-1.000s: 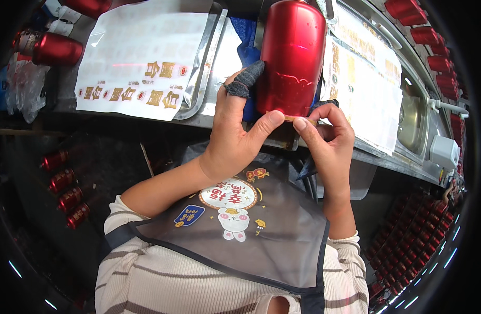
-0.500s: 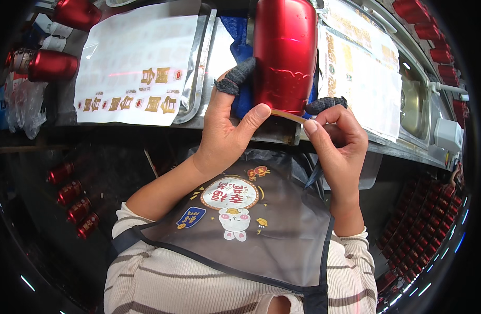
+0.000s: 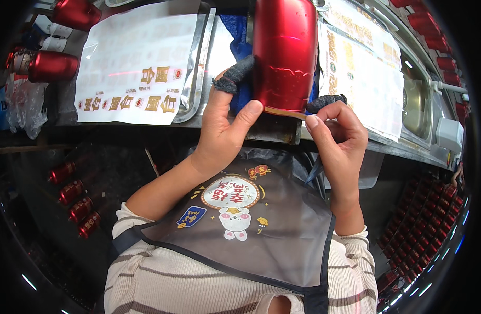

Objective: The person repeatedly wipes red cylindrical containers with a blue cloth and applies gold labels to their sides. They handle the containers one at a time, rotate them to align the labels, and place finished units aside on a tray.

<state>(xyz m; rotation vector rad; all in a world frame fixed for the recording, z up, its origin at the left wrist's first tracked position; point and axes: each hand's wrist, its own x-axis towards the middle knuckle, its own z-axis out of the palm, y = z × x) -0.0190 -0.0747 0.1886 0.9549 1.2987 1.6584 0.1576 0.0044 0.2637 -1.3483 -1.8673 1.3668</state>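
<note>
A shiny red metallic bottle [image 3: 285, 49] lies on the worktop in front of me, with one end toward me. A thin gold strip [image 3: 284, 113] runs along the rim of that end. My left hand [image 3: 220, 125] braces the bottle's left side with fingers in dark fabric covers, its thumb at the strip's left end. At the right, my right hand [image 3: 341, 137] pinches the other end of the strip between thumb and a covered finger. Its remaining fingers are curled and partly hidden. A blue cloth [image 3: 242, 32] shows beneath the bottle.
On the left, a sheet of gold decals [image 3: 136, 63] lies over a metal tray [image 3: 205, 63]; more decal sheets [image 3: 362, 78] lie on the right. Red bottles [image 3: 53, 66] stand at far left, with several [image 3: 415, 227] racked at lower right. A metal basin [image 3: 415, 104] sits at right.
The strip has come closer against the bottle's rim. My left thumb has shifted slightly left and up; my right hand stays nearly in place, still pinching the end.
</note>
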